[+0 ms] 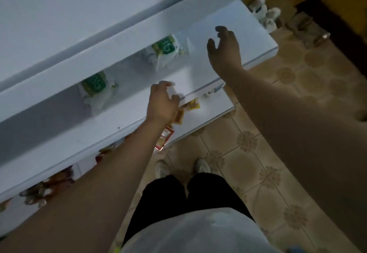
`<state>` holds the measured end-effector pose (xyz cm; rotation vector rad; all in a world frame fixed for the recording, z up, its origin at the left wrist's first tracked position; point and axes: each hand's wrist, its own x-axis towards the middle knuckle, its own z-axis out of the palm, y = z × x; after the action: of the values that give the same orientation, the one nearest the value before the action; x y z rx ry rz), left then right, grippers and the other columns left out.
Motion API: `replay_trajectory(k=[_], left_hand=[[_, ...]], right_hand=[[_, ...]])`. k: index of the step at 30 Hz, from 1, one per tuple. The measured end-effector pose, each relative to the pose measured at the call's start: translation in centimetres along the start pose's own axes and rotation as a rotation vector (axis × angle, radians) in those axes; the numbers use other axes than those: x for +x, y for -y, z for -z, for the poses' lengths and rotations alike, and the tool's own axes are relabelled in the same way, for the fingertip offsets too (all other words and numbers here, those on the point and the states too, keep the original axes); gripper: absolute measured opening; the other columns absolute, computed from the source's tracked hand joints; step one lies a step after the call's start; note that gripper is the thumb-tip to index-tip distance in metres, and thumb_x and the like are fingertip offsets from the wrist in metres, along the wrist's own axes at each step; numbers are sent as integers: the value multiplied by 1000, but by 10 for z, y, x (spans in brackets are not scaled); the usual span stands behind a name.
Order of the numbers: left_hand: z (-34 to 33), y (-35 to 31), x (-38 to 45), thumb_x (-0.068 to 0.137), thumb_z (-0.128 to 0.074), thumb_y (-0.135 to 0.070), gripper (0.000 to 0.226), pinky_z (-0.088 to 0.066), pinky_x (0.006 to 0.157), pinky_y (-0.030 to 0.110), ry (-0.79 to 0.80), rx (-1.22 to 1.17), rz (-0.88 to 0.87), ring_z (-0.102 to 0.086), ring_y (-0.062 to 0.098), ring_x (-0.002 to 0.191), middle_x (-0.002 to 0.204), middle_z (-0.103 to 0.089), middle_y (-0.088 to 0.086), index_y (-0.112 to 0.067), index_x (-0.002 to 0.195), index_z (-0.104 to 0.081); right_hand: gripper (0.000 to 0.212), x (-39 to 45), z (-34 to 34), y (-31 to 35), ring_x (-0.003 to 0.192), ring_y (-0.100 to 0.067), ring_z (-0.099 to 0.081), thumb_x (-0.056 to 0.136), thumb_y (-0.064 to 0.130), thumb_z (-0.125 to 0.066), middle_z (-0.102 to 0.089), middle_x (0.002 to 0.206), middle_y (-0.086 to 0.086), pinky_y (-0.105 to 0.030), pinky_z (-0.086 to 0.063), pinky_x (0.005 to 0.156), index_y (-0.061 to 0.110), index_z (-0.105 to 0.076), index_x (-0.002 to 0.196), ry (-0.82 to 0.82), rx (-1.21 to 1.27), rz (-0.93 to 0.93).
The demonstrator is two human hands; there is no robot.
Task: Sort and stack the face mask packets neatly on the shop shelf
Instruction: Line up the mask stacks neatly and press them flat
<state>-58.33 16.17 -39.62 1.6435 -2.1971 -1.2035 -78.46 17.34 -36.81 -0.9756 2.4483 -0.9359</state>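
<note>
Packets: two stacks on the white shelf (139, 77), both white with green labels. Far stack (165, 52) sits toward the shelf's open end; near stack (97, 89) sits further along the shelf, well apart from the far one. Both lie back under the board above, partly hidden by it.

Left hand (163, 101) is at the shelf's front edge, between the two stacks and in front of them, touching neither stack. Fingers are curled over something pale at the edge; too blurred to tell whether it grips a packet or just the shelf lip.

Right hand (224, 48) hovers over the shelf's end, just beside the far stack on its outer side. Fingers are spread and loosely bent, holding nothing and not touching the stack.

Below the shelf, a lower shelf (208, 113) carries small yellow and orange sachets (191, 104) right under the left hand. More coloured goods (49, 185) show on a still lower level, under the left forearm, too blurred to identify.

Beyond the shelf's end, white bundles (264, 14) sit on the floor. Tiled floor (258, 153) has a beige flower pattern. The person's dark trousers (178, 203) and pale shoes (200, 166) show at bottom centre.
</note>
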Motion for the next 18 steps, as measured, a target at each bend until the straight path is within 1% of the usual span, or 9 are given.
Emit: replay_trajectory(k=[3,5,6,8,10,12,15,17,18], left_hand=[[1,20,48,95,-59,-22,43,-42,92,23,-256,-195,208,-57,28,116,133,-53,17,-6,134,-51],[6,29,83,87,-63,-40,62,-49,98,31,-328,-474,383,-62,28,113,128,-61,13,-4,137,-51],[10,32,99,83,-64,-46,70,-55,95,37,-336,-664,449,-67,27,103,118,-66,11,-4,137,-52],[13,32,120,87,-68,-47,60,-62,80,40,-287,-926,447,-71,22,77,96,-70,9,-4,129,-58],[18,31,133,84,-73,-48,54,-60,75,35,-232,-903,359,-72,19,70,89,-74,7,-7,117,-64],[20,32,136,91,-70,-33,36,-51,62,30,-213,-875,312,-72,15,63,87,-74,6,-7,116,-64],[30,32,122,96,-65,-22,13,-38,51,23,-78,-811,263,-73,11,68,86,-74,-1,-14,106,-63],[44,47,110,92,-69,-32,20,-43,57,22,-112,-523,126,-71,10,76,90,-74,-1,-15,104,-69],[54,61,106,88,-72,-37,26,-47,63,24,-260,-303,34,-69,10,79,92,-73,-1,-16,103,-72]], right_hand=[[58,28,-48,0,130,-28,-48,99,39,-53,-47,144,-13,-31,-39,100,11,-36,147,186,-1,4],[71,43,-77,3,130,-29,-49,95,49,-57,-48,144,-15,-31,-42,97,7,-34,146,234,76,-106],[75,50,-91,6,126,-29,-53,91,54,-60,-51,140,-16,-32,-45,91,5,-37,142,240,145,-175],[78,59,-114,12,109,-27,-62,82,62,-67,-61,127,-14,-32,-47,75,5,-46,131,249,311,-300],[70,62,-128,20,95,-23,-62,77,61,-73,-65,109,-8,-29,-47,68,7,-56,119,269,426,-351],[50,61,-138,26,88,-20,-61,78,49,-77,-62,93,-3,-28,-49,67,11,-60,106,268,514,-337],[46,56,-138,34,93,-22,-67,80,29,-78,-65,106,-8,-35,-60,76,10,-57,116,271,674,-332],[39,52,-130,36,92,-28,-71,81,15,-77,-67,109,-15,-39,-62,71,6,-57,113,295,877,-365],[35,52,-125,36,92,-29,-71,82,11,-76,-67,110,-17,-39,-62,69,6,-57,111,306,934,-358]])
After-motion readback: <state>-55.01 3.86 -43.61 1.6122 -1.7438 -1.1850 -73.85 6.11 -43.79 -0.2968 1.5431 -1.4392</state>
